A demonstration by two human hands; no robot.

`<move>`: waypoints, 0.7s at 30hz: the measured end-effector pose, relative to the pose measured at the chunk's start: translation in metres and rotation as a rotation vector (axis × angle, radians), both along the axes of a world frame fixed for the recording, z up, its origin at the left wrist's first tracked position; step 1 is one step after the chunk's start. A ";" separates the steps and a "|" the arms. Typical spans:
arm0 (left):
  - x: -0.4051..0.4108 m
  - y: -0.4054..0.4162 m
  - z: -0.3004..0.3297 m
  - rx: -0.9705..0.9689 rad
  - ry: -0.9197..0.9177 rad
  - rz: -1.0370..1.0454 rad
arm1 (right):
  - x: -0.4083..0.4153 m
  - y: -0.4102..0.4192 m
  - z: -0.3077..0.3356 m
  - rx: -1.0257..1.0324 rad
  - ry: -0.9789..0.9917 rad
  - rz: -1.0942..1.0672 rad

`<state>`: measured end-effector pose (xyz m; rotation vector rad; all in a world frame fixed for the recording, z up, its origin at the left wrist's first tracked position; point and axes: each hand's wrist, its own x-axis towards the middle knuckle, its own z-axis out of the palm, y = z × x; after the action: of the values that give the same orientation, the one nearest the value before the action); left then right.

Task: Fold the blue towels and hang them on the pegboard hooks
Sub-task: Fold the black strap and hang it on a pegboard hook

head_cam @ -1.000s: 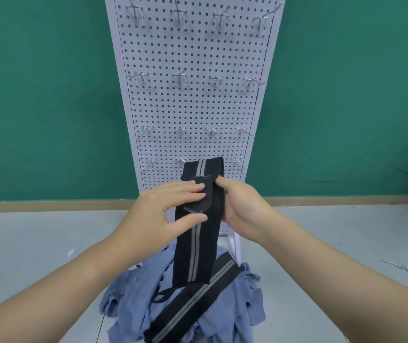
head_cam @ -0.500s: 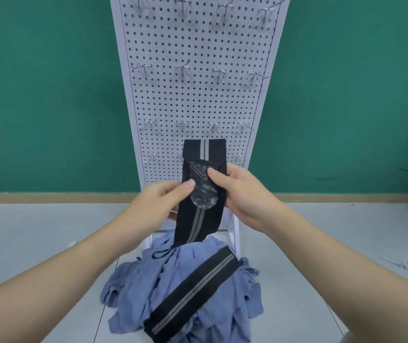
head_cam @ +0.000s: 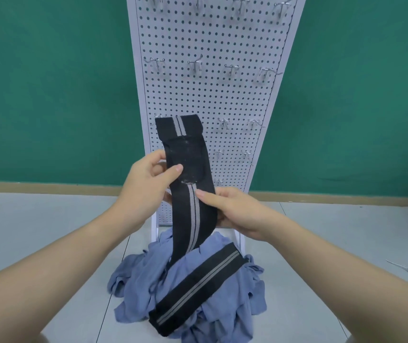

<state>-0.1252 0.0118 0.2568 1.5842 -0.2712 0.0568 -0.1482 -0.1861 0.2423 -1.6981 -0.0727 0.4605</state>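
I hold a long black strap with grey stripes [head_cam: 191, 211] upright in front of the white pegboard [head_cam: 212, 100]. My left hand [head_cam: 146, 189] pinches its left edge beside a dark rough patch near the top. My right hand [head_cam: 237, 211] pinches the right edge a little lower. The strap's lower end hangs down onto a crumpled heap of blue towels [head_cam: 222, 308] on the floor. A second black striped strap [head_cam: 198, 290] lies diagonally across that heap. Rows of metal hooks [head_cam: 195, 66] on the pegboard are bare.
The pegboard stands on white legs against a green wall [head_cam: 49, 95] with a tan baseboard. The floor is pale grey. A loose metal hook [head_cam: 402, 267] lies on the floor at the right.
The strap has been lifted higher and tilted left. My left hand went from lying over the patch to pinching the left edge, and my right hand slid down the right edge.
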 end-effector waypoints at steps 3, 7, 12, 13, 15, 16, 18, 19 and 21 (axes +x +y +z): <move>0.003 0.003 -0.003 0.045 -0.044 0.000 | 0.000 0.000 -0.005 0.028 0.034 0.003; 0.001 -0.001 -0.005 0.097 -0.126 -0.017 | 0.001 -0.003 -0.006 0.181 0.108 0.016; 0.004 -0.008 -0.007 0.108 -0.140 -0.006 | 0.005 -0.006 0.001 0.420 0.255 -0.083; 0.004 -0.010 -0.008 0.121 -0.139 -0.023 | 0.006 -0.007 0.001 0.468 0.279 -0.094; 0.003 -0.011 -0.009 0.152 -0.168 -0.075 | 0.004 -0.008 0.008 0.547 0.291 -0.105; 0.002 -0.011 -0.009 0.162 -0.189 -0.095 | 0.004 -0.009 0.010 0.568 0.303 -0.123; 0.003 -0.011 -0.010 0.178 -0.209 -0.100 | 0.004 -0.012 0.012 0.597 0.350 -0.196; 0.003 -0.011 -0.010 0.195 -0.210 -0.095 | 0.005 -0.014 0.013 0.618 0.367 -0.190; 0.005 -0.010 -0.009 0.247 -0.211 -0.097 | 0.005 -0.020 0.011 0.600 0.376 -0.086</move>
<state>-0.1207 0.0018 0.2480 1.8101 -0.5364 0.1190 -0.1431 -0.2056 0.2533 -1.0062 0.1257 0.6148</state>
